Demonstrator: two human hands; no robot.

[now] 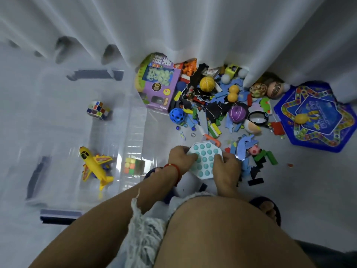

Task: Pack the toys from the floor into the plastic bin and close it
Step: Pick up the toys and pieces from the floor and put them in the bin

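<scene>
A: Head view. Report hand states.

B: The left hand (180,157) grips the left edge of the octagonal pop-it toy (205,159), fingers curled over its rim. The right hand (227,166) grips the right edge the same way. A red cord bracelet (174,169) circles the left wrist.

A: Locate the pop-it toy relative to the plastic bin (135,132).

B: Just right of the bin's right wall, over the floor.

A: Bin contents?

B: A yellow toy plane (95,166) and two puzzle cubes: one (98,110) toward the bin's far end, one (133,165) against its right wall.

A: Remaining toys?

B: A loose pile (216,105) lies right of the bin, beyond the pop-it toy. A purple box (158,86) sits beside the bin's far right corner. A blue star-pattern game board (316,117) lies well apart from the bin, farthest right.
</scene>
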